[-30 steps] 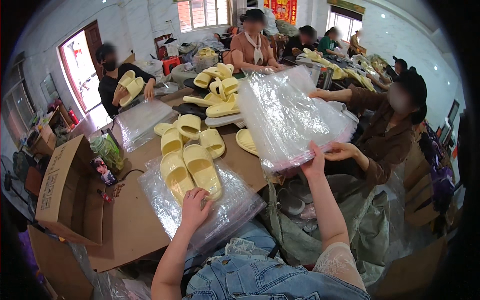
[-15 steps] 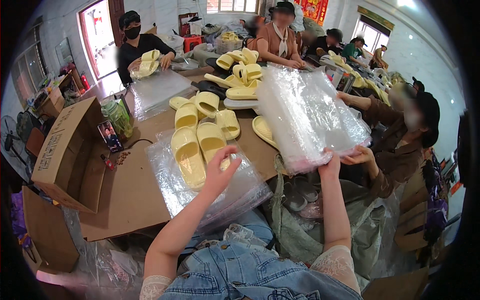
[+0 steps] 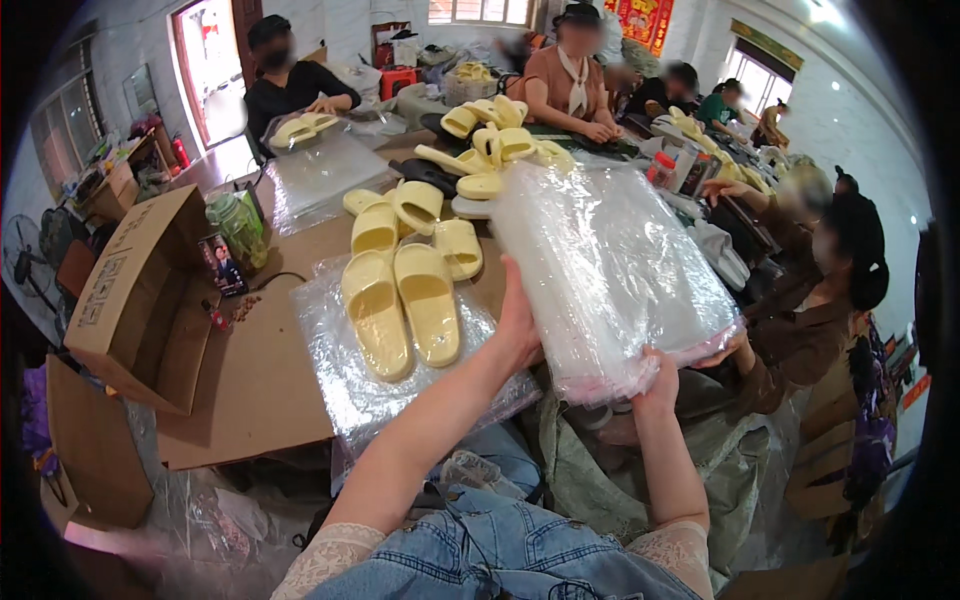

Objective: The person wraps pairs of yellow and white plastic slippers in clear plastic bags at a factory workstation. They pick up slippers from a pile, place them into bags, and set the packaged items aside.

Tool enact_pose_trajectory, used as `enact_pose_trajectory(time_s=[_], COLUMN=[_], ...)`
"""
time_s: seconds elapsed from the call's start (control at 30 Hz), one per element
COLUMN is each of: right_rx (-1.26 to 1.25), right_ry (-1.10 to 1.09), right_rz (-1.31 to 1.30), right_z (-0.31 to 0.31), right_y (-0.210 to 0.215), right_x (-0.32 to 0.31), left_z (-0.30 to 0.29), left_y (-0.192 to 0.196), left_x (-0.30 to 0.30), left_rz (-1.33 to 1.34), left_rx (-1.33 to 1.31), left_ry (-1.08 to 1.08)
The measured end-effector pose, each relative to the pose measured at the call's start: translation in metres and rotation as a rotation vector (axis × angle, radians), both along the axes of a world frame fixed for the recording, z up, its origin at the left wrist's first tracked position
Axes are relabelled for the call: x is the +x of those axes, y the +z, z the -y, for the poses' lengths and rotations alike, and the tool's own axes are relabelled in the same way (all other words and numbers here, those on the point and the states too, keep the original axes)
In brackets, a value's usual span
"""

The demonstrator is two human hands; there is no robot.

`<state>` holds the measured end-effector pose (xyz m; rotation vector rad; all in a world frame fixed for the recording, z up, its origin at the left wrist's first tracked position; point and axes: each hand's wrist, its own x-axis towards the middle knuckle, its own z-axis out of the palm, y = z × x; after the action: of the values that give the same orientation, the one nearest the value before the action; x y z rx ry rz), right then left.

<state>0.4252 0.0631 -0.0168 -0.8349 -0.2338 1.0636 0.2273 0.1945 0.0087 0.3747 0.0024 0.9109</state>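
Both hands clamped on a thick bag stack (image 3: 615,275), raised above the table edge and tilted up toward the far side. Left hand (image 3: 518,325) flat against the stack's near left side, fingers behind the plastic and mostly hidden. Right hand (image 3: 660,375) pinching the lower right corner, thumb on top, fingertips tucked under. Another hand (image 3: 735,350), a co-worker's in a brown sleeve, touching that same corner from the right.

Just left of the stack, on the cardboard-covered table (image 3: 260,400): a second flat pile of clear bags (image 3: 380,385) with a yellow slipper pair (image 3: 402,308) lying on top, toes away. More slippers (image 3: 415,215) beyond, touching or overlapping. Farther back, a loose slipper heap (image 3: 490,140) before a seated person. At the left edge, an open carton (image 3: 140,295) on its side; beside it a green jar (image 3: 238,225) and a small box (image 3: 224,265). At the far left end, another bag pile (image 3: 320,175) under a person's hands holding slippers. Denim lap (image 3: 500,555) along the bottom.
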Motion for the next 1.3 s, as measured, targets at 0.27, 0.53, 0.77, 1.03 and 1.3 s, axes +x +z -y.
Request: enact_pose_trajectory(time_s=[0.27, 0.53, 0.77, 1.03, 1.3], right_rx=[0.152, 0.264, 0.256, 0.182, -0.083], right_ry=[-0.053, 0.138, 0.359, 0.552, 0.581], right_rz=[0.277, 0.314, 0.308, 0.663, 0.215], right_z=[-0.006, -0.032, -0.03, -0.004, 0.021], right_y=[0.016, 0.05, 0.028, -0.044, -0.066], right_x=[-0.059, -0.186, -0.301, -0.308, -0.29], left_z=[-0.007, 0.029, 0.043, 0.049, 0.117], left_y=[0.035, 0.071, 0.024, -0.115, -0.043], left_x=[-0.061, -0.204, -0.334, -0.381, -0.336], left_rz=[-0.295, -0.608, -0.523, -0.549, -0.394], left_rx=[0.107, 0.2, 0.217, -0.252, -0.161], left_ry=[0.198, 0.601, 0.63, 0.457, 0.839])
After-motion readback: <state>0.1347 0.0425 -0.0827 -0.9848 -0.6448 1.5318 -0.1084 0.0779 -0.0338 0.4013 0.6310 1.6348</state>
